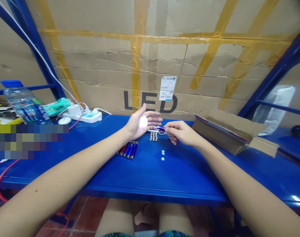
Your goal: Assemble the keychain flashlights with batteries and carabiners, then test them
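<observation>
My left hand (141, 122) is held up over the blue table (150, 174), palm open and fingers stretched out, with a bright spot of light on the palm. My right hand (181, 132) is closed around a small blue keychain flashlight (161, 129) that points at the left palm. Under the hands lie a row of small blue and red flashlights (128, 149), a cluster of button batteries (153, 136) and two small white discs (163, 155).
An open cardboard box (229, 131) lies to the right. At the left stand a water bottle (23, 103), a white power strip (84, 116) with chargers, a white mouse (64, 120) and a red cable (1, 177). A large taped LED carton (150, 59) forms the back wall.
</observation>
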Motion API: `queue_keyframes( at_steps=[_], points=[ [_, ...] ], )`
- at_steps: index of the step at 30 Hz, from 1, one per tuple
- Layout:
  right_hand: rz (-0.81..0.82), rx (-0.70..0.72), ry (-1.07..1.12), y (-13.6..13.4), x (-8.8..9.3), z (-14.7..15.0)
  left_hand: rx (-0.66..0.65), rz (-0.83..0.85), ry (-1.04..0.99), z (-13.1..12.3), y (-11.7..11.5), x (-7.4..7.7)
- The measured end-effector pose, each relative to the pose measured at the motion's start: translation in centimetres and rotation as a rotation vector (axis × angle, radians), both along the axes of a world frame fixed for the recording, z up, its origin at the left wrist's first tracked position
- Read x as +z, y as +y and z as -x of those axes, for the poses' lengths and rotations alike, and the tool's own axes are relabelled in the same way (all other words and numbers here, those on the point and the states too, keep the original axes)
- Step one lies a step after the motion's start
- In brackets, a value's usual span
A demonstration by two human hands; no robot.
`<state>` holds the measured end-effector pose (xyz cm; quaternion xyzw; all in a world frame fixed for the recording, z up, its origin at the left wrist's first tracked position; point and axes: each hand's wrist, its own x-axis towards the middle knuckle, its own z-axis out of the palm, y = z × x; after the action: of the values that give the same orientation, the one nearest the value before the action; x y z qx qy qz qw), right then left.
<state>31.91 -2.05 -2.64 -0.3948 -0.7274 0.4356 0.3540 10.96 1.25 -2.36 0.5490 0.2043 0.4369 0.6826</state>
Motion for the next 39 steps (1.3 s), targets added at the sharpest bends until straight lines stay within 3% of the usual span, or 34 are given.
queue_keyframes(
  at_steps=[11, 20, 39],
  points=[
    [-0.003, -0.018, -0.018, 0.01, 0.07, -0.12, -0.004, -0.026, 0.007, 0.09, 0.17, 0.08],
    [-0.089, -0.129, -0.023, -0.13, 0.31, 0.16, 0.024, -0.043, 0.04, 0.01, 0.15, 0.11],
    [-0.224, -0.161, -0.135, 0.23, 0.07, -0.06, -0.014, -0.052, 0.071, 0.04, 0.1, -0.04]
  ],
)
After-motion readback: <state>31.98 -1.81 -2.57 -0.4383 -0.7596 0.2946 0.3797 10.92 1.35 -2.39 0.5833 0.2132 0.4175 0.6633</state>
